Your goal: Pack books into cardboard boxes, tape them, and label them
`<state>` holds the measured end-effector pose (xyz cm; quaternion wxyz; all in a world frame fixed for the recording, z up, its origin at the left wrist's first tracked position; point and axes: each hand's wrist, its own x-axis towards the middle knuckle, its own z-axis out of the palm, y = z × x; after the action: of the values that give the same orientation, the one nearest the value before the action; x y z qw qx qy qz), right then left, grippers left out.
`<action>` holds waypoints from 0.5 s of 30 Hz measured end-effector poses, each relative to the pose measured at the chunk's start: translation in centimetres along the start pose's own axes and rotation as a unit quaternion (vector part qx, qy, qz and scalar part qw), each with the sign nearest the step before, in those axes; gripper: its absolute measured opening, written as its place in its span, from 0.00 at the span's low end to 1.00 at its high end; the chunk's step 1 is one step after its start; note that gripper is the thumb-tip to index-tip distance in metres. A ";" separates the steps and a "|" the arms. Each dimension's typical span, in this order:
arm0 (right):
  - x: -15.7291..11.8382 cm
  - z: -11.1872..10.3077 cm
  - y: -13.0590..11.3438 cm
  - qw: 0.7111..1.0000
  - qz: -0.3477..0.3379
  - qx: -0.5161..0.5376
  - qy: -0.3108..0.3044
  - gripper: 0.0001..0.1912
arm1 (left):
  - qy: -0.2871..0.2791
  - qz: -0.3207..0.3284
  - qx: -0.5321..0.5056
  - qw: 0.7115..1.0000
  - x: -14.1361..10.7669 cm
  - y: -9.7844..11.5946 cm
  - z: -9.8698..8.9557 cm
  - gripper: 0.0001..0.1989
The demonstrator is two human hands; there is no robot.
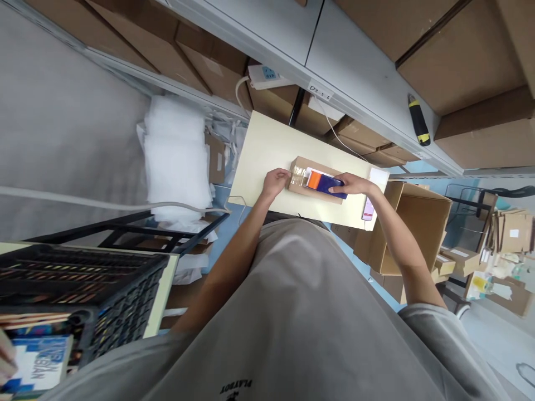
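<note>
A small cardboard box point(320, 196) lies on the cream-coloured tabletop point(261, 150), with shiny tape point(297, 175) over its left end. My right hand point(350, 184) is closed around a dark blue and orange hand-held item point(321, 182) resting over the box; its exact kind is unclear. A white patch shows beside its orange end. At the box's left end, my left hand point(276, 182) has its fingers pinched together by the taped edge. Whatever those fingertips hold is too small to make out. A phone point(368, 208) with a lit screen lies to the right of my right hand.
An open carton point(422, 223) stands right of the table. White packing sheets point(178, 156) are stacked on the left. A yellow-and-black cutter point(418, 121) lies on the shelf ahead. Another person's hand point(5, 353) is by a book point(39, 362) near the black crate point(125, 301).
</note>
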<state>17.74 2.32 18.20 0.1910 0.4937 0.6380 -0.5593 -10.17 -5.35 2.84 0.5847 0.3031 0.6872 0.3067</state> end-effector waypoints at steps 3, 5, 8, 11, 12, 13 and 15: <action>-0.1 0.1 0.0 1.000 -0.001 0.000 0.007 0.34 | 0.019 0.007 0.025 0.999 -0.3 -0.2 0.1 0.17; -0.1 0.1 0.1 1.000 -0.006 -0.001 0.007 0.34 | 0.057 0.015 0.052 0.997 -0.7 -0.3 -0.3 0.24; -0.1 0.1 0.2 1.000 -0.011 0.002 0.006 0.34 | 0.079 0.073 0.082 0.991 -1.5 0.1 -0.6 0.20; 0.0 0.3 0.2 1.000 -0.016 0.009 0.003 0.34 | 0.045 0.133 0.122 0.983 -2.2 1.0 -0.2 0.12; 0.0 0.4 0.2 1.000 -0.016 0.009 0.002 0.33 | 0.043 0.140 0.138 0.980 -2.2 1.3 0.1 0.11; 0.0 0.4 0.2 1.000 -0.015 0.006 0.002 0.32 | 0.050 0.141 0.152 0.977 -2.2 1.5 0.4 0.09; 0.2 0.5 0.1 1.000 -0.005 -0.015 0.002 0.30 | 0.073 0.137 0.170 0.973 -2.1 1.8 0.9 0.07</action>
<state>17.59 1.96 17.81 0.1943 0.4885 0.6490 -0.5499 -8.95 -5.79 5.38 0.4253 0.4658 0.7223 0.2836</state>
